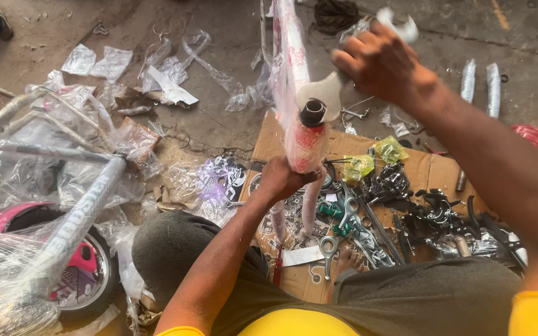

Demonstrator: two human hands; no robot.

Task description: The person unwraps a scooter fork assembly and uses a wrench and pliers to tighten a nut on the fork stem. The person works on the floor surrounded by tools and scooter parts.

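Lying at far left is a plastic-wrapped bicycle with a pink wheel. At centre, a wrapped frame tube stands upright over a flattened cardboard sheet strewn with brake parts and small spanners. Left hand is closed around the tube's lower end. Right hand is closed on a flat spanner whose head sits at the black tube opening.
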